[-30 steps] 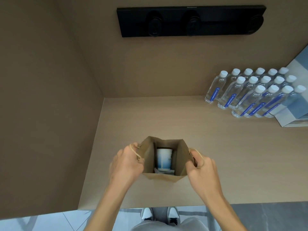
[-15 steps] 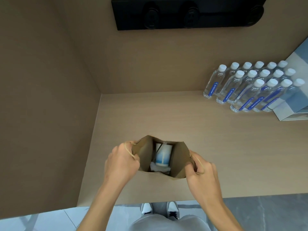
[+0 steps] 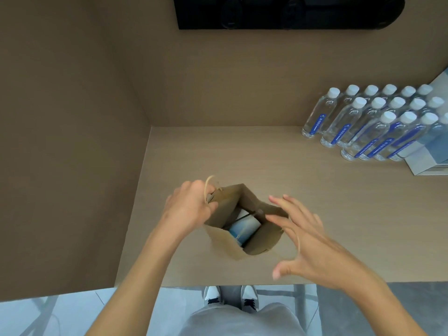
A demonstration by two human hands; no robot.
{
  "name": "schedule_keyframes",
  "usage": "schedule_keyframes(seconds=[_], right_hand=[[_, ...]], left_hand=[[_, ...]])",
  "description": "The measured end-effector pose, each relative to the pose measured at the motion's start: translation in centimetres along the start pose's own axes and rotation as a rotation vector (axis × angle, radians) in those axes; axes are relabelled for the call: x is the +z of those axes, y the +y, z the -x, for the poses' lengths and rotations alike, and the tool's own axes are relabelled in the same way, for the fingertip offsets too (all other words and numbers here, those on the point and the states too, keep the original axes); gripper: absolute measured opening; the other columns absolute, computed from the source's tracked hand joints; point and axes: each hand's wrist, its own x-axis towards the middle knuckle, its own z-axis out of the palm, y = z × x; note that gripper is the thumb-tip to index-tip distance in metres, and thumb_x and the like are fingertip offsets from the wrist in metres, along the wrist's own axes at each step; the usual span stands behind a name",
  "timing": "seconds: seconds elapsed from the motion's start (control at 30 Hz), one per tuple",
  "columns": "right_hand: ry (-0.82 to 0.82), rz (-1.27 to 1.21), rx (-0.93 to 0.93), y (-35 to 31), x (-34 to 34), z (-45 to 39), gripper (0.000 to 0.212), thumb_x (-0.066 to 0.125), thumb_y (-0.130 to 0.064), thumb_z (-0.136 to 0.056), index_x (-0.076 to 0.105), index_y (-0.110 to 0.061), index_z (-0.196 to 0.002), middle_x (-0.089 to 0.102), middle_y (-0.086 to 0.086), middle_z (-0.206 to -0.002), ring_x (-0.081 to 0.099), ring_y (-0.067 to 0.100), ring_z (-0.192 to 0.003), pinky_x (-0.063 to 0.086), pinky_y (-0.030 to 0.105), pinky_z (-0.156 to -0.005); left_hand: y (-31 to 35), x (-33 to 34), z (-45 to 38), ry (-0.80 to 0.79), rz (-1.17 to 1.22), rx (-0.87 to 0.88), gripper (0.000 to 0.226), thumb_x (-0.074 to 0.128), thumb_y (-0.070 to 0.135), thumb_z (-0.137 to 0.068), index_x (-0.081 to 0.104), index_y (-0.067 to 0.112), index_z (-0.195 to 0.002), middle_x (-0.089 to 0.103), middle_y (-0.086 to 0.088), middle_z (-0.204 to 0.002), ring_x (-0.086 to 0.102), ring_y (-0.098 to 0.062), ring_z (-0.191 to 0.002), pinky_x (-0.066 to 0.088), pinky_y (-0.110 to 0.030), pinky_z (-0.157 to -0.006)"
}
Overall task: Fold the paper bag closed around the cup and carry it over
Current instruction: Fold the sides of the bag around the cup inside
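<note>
Paper bag [image 3: 244,221] stands on the wooden counter [image 3: 315,214] near its front edge, its mouth open and twisted askew, whereas half a second ago it sat squarer with a hand gripping each side. The right hand [image 3: 312,241] has let go of its side: the fingers [image 3: 281,204] are now spread wide and slightly blurred, hovering over the right rim, with the right twine handle [image 3: 298,241] hanging loose under the palm and nothing held. The left hand [image 3: 188,209] stays closed on the left rim, pinching the paper together with the left twine handle [image 3: 209,184], which loops up above the knuckles. Inside, the white-and-blue cup [image 3: 243,229] now leans over toward the near right instead of standing straight, and a dark straw-like line crosses above it. The release probably marks the shift from holding the bag open to pressing its top down, so folding has barely begun and carrying is still ahead. Relative to the grip, the cup lies just right of and below the left hand, deep in the bag, and under the open right fingers. Water bottles [image 3: 373,124] stand well apart at the far right.
</note>
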Motion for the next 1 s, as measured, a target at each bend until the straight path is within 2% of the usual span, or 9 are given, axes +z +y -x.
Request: schedule_keyframes(seconds=[0.1, 0.17, 0.3, 0.43, 0.5, 0.57, 0.8, 0.93, 1.0], right_hand=[[-0.012, 0.087, -0.068, -0.3, -0.8, 0.5, 0.049, 0.055, -0.044, -0.087, 0.053, -0.025, -0.132, 0.031, -0.011, -0.15, 0.018, 0.007, -0.142, 0.03, 0.031, -0.103], [0.018, 0.061, -0.074, -0.9, -0.9, 0.8, 0.037, 0.045, -0.019, -0.089, 0.061, -0.021, -0.122, 0.047, -0.01, -0.137, 0.042, 0.009, -0.125, 0.043, 0.032, -0.095], [0.1, -0.06, 0.077, -2.8, 0.0, 0.8, 0.042, 0.03, -0.042, -0.098, 0.068, -0.025, -0.094, 0.057, -0.02, -0.107, 0.055, 0.002, -0.093, 0.048, 0.028, -0.079], [0.199, -0.029, 0.201, -4.3, 0.7, -0.5, 0.038, 0.038, -0.046, -0.097, 0.065, -0.024, -0.082, 0.056, -0.01, -0.085, 0.055, 0.013, -0.064, 0.049, 0.035, -0.06], [0.256, -0.029, 0.25, -4.7, 0.6, -1.1, 0.019, 0.051, -0.03, -0.095, 0.069, -0.026, -0.1, 0.058, -0.007, -0.084, 0.057, 0.017, -0.063, 0.05, 0.038, -0.058], [0.256, -0.062, 0.329, -4.8, 0.4, -1.7, 0.027, 0.053, -0.022, -0.092, 0.063, -0.027, -0.116, 0.058, -0.008, -0.076, 0.056, 0.019, -0.062, 0.05, 0.037, -0.058], [0.211, -0.033, 0.477, -5.2, 0.2, -3.1, 0.02, 0.057, -0.041, -0.088, 0.055, -0.022, -0.08, 0.06, -0.002, -0.068, 0.059, 0.027, -0.07, 0.05, 0.037, -0.058], [0.23, -0.019, 0.477, -5.1, 0.2, -3.3, 0.007, 0.052, -0.022, -0.089, 0.057, -0.02, -0.092, 0.065, 0.004, -0.079, 0.06, 0.032, -0.074, 0.052, 0.039, -0.059], [0.216, 0.002, 0.485, -5.0, 0.2, -3.4, 0.02, 0.049, -0.016, -0.088, 0.058, -0.018, -0.106, 0.067, 0.008, -0.088, 0.062, 0.034, -0.08, 0.054, 0.04, -0.062]], left_hand=[[0.6, -0.1, -0.4, 0.19, 0.115, -0.108, 0.026, 0.069, 0.041, -0.078, 0.065, 0.031, -0.102, 0.065, -0.007, -0.099, 0.061, -0.036, -0.093, 0.048, -0.036, -0.073], [0.9, 0.3, 0.0, 0.283, 0.181, -0.097, 0.023, 0.067, 0.037, -0.081, 0.058, 0.028, -0.101, 0.063, -0.002, -0.098, 0.06, -0.032, -0.088, 0.046, -0.035, -0.07], [0.8, 1.8, 1.4, 0.362, 0.304, -0.036, 0.032, 0.066, 0.019, -0.079, 0.036, 0.028, -0.082, 0.05, 0.008, -0.082, 0.052, -0.019, -0.071, 0.033, -0.032, -0.054], [1.1, 3.4, 2.9, 0.38, 0.448, 0.098, 0.032, 0.064, 0.006, -0.079, 0.038, 0.023, -0.074, 0.06, 0.001, -0.087, 0.061, -0.016, -0.077, 0.052, -0.042, -0.066], [1.3, 3.9, 3.4, 0.382, 0.546, 0.121, 0.032, 0.066, 0.006, -0.08, 0.042, 0.025, -0.073, 0.063, 0.004, -0.092, 0.066, -0.01, -0.082, 0.057, -0.042, -0.073], [1.4, 4.1, 3.7, 0.377, 0.585, 0.126, 0.034, 0.066, 0.011, -0.083, 0.039, 0.028, -0.074, 0.061, 0.012, -0.099, 0.065, -0.004, -0.089, 0.057, -0.038, -0.076], [1.0, 2.9, 4.3, 0.403, 0.2, 0.391, 0.009, 0.057, 0.022, -0.086, 0.054, 0.03, -0.082, 0.043, 0.008, -0.13, 0.053, -0.01, -0.099, 0.051, -0.035, -0.061], [0.5, 2.4, 5.4, 0.337, 0.203, 0.363, 0.009, 0.057, 0.02, -0.088, 0.064, 0.026, -0.086, 0.043, 0.004, -0.134, 0.053, -0.014, -0.104, 0.052, -0.037, -0.067], [0.2, 2.2, 5.9, 0.25, 0.094, 0.241, 0.015, 0.056, 0.028, -0.089, 0.067, 0.027, -0.099, 0.04, 0.004, -0.14, 0.053, -0.019, -0.113, 0.053, -0.04, -0.074]])
